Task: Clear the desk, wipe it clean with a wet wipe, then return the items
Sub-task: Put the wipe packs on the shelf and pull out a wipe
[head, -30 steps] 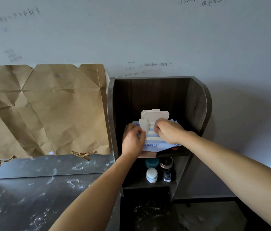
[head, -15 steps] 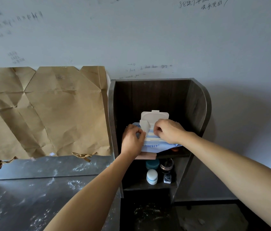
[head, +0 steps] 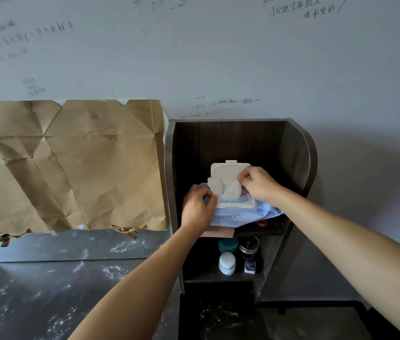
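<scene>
A blue and white pack of wet wipes (head: 243,215) lies on the upper shelf of a dark wooden shelf unit (head: 299,155), its cream flip lid (head: 226,169) standing open. My left hand (head: 197,208) holds the pack's left end, thumb and fingers at the peeled seal sticker (head: 215,186). My right hand (head: 258,184) pinches a white wipe (head: 231,191) that sticks up out of the pack's opening. The dark marbled desk (head: 46,290) lies at the lower left.
Creased brown paper (head: 71,163) hangs on the wall above the desk, with ribbon ties (head: 126,229) at its lower edge. The lower shelf holds a white jar (head: 227,262), a teal jar (head: 227,245) and small dark bottles (head: 249,256). The wall bears handwriting.
My right hand has lifted up and to the right, drawing a wipe partly out of the pack. The left hand stays on the pack's left end.
</scene>
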`<state>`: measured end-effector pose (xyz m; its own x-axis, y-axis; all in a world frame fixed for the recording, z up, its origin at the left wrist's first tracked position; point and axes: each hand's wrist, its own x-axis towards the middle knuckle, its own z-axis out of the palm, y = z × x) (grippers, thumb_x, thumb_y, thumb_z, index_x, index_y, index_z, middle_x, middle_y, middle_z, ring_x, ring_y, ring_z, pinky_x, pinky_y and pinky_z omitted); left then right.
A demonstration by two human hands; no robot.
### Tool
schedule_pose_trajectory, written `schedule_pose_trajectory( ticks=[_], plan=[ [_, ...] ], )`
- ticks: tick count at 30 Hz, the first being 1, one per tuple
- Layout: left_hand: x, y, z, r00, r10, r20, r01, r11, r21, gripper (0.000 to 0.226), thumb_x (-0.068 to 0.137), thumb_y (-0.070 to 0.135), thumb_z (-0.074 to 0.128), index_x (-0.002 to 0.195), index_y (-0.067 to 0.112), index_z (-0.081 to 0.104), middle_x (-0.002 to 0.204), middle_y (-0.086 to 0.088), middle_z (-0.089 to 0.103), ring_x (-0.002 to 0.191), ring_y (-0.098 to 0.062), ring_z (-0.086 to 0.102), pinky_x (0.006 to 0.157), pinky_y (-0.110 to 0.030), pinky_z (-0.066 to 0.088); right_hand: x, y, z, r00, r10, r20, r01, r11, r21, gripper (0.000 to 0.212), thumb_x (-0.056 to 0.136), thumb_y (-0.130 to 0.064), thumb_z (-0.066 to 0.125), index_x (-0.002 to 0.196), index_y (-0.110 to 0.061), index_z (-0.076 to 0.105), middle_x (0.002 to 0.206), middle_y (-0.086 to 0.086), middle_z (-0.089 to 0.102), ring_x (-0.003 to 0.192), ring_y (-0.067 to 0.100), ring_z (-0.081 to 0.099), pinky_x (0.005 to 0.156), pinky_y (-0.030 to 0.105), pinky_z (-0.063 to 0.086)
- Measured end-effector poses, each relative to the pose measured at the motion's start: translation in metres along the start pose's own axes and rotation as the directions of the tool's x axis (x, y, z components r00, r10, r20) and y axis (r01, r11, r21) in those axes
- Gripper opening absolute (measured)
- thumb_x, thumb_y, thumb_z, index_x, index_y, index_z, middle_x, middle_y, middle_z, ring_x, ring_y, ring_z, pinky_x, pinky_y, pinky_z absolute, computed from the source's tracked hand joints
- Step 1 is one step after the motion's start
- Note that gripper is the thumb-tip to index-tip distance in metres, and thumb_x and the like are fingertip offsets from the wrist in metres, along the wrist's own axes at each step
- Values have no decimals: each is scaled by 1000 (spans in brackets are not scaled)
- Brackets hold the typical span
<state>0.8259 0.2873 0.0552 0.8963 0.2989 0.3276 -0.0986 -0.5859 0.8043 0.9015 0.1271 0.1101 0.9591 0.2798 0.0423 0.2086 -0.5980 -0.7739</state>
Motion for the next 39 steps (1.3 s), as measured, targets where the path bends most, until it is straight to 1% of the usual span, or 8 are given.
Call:
schedule_pose_trajectory(
  ticks=[5,11,16,20,24,27,33,39],
  plan=[
    [-1,-1,0,1000,12,9,-12,1000,1,15,87,18,62,74,11,59,93,2,51,78,-10,49,69,-20,34,-7,-2,-8,984,-171,-49,171,985,-9,9,85,-17,67,90,-23,62,86,-3,63,82,14,61,74,30,52],
    [-1,-2,3,1000,11,6,-12,999,43,13,89,20,61,81,10,62,97,0,52,82,-10,48,72,-19,35,-17,6,-11,947,-310,84,297,743,-600,9,82,-37,68,88,-31,70,93,-14,52,84,10,51,62,28,36],
    [-2,0,0,1000,11,3,-11,1000,28,15,87,18,62,77,8,59,94,1,51,80,-12,49,71,-21,35,-13,4,-8,968,-153,-201,144,988,-60,11,83,-18,67,74,-24,70,80,-10,66,79,12,62,69,30,51],
    [-2,-1,1,1000,8,3,-8,1000,26,15,88,19,62,77,10,60,94,2,51,81,-10,49,72,-20,36,-8,-3,-22,972,34,-231,28,965,261,16,85,-12,58,74,-19,68,78,1,70,68,12,67,51,22,48],
    [0,-3,3,1000,6,-1,-6,1000,21,14,86,19,63,77,8,61,93,2,51,79,-10,49,73,-23,39,-11,5,-20,994,67,-87,-56,991,123,9,88,-9,59,86,-14,66,81,5,69,64,14,69,47,18,45],
    [0,-3,2,1000,-7,2,7,1000,8,13,86,19,63,77,10,61,92,4,51,77,-8,49,72,-21,38,-18,12,-14,983,-86,-165,47,972,-230,16,86,-10,60,95,-21,68,89,-2,69,82,17,65,66,27,52],
    [2,-2,2,999,-34,21,34,999,10,12,86,22,64,77,20,56,92,5,50,76,-4,49,68,-17,39,-24,6,-2,992,-123,-9,101,850,-517,38,79,-49,67,111,-27,66,113,-9,65,99,18,61,74,31,46],
    [-3,7,-4,986,159,51,-164,978,132,15,87,12,56,100,13,64,103,-1,57,95,-19,54,81,-30,45,-25,0,-14,899,-125,-420,66,986,-154,19,96,-23,47,83,-10,48,84,9,60,74,28,54,61,35,41]
  ],
)
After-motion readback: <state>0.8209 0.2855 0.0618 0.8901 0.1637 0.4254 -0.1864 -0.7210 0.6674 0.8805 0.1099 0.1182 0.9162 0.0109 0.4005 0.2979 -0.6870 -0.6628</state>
